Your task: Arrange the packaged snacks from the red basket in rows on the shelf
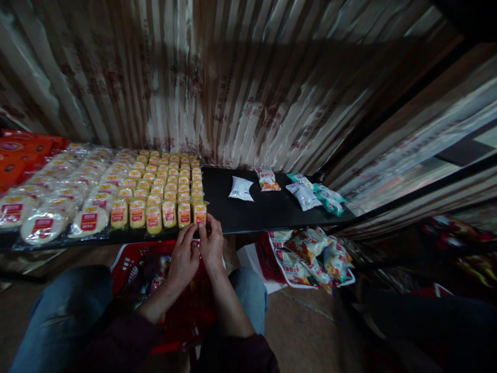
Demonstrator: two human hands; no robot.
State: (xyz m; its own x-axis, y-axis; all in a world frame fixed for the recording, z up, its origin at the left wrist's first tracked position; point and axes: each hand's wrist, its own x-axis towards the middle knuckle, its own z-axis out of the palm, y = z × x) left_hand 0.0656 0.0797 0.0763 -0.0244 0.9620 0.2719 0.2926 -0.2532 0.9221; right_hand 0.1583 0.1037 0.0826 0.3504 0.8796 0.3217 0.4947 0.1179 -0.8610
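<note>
Rows of small yellow wrapped cakes (154, 217) stand on a black shelf (229, 217). At the front right corner of these rows, my right hand (212, 246) closes its fingers around the last small wrapped cake (200, 213), with the thumb at its lower front. My left hand (184, 259) is beside it, fingers bent together against the lower left of the same cake; its fingertips are partly hidden. Below my hands, between my knees, sits a red basket (126, 254) holding dark packets that are hard to make out.
Larger round wrapped cakes (43, 226) and orange packages (27, 155) fill the shelf's left. A white packet (241, 188), a red-and-white packet (267, 179) and several others lie rightward. A second basket (267, 259) of snack bags stands below. Patterned sheeting (233, 77) hangs behind.
</note>
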